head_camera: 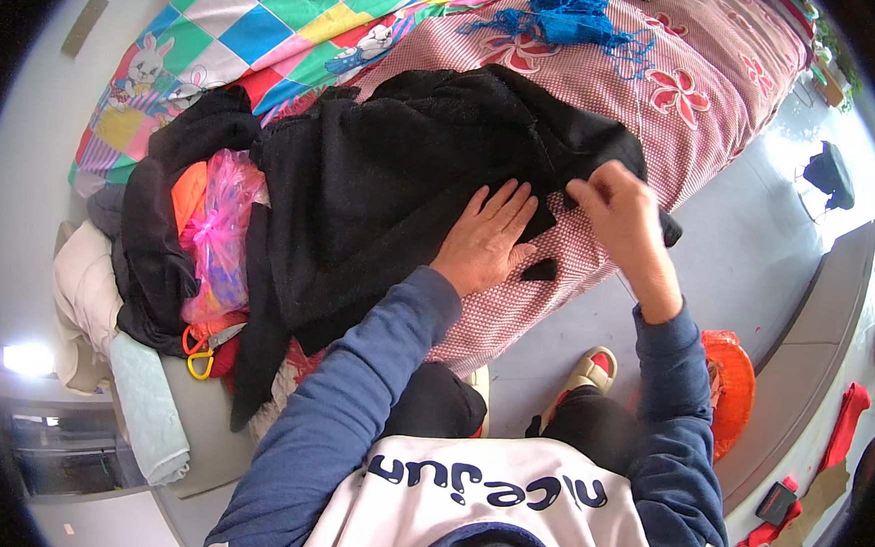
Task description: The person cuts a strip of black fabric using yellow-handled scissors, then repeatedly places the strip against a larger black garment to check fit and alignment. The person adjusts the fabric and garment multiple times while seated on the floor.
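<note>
A black cloth garment (398, 173) lies spread over a bed or cushioned surface before me. My left hand (488, 239) rests flat on the cloth near its front right edge, fingers extended. To its right, my right hand (618, 209) is slightly blurred, with thumb and forefinger brought together close to the edge of the cloth. Whether anything is pinched there cannot be made out. A thin pale thread-like line runs near that hand. One small black cloth scrap (540, 270) lies just below my left hand on the pink patterned cover (502, 315).
Scissors (204, 349) with orange and yellow handles lie at left, below a pink plastic bag (222, 238). Blue netting or yarn (573, 22) sits at the back. A checkered rabbit-print cloth (272, 23) covers the far left. An orange basin-like object (727, 396) stands at right.
</note>
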Action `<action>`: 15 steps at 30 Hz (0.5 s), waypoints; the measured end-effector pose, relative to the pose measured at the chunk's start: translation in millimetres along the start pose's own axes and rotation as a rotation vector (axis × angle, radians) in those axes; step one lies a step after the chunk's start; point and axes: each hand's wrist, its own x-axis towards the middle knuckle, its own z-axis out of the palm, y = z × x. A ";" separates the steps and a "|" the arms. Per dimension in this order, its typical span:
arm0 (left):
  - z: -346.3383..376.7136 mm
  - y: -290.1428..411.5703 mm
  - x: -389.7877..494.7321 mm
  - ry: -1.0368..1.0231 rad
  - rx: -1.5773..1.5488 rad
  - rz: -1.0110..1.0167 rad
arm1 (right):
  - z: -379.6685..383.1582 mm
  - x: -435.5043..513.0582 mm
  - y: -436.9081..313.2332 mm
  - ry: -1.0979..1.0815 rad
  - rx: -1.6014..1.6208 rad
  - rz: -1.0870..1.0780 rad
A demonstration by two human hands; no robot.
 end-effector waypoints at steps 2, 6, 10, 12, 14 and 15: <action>1.0 0.4 0.7 -0.003 -0.001 -0.018 | -13.4 13.7 1.0 0.133 -0.010 -0.071; 1.5 0.0 0.1 -0.001 0.000 -0.014 | 0.1 77.8 35.9 0.364 -0.468 -0.315; 0.8 0.4 -0.6 0.005 0.014 -0.008 | 11.4 101.8 79.3 -0.242 -0.303 0.069; 0.7 0.2 0.1 0.007 0.015 -0.009 | 13.8 98.2 88.2 -0.191 -0.274 -0.115; 0.5 -0.7 0.9 0.007 0.009 0.001 | 8.9 98.7 89.3 -0.164 -0.246 -0.144; 0.2 -0.9 0.8 -0.012 0.008 -0.006 | 6.6 103.1 88.4 -0.071 -0.248 -0.055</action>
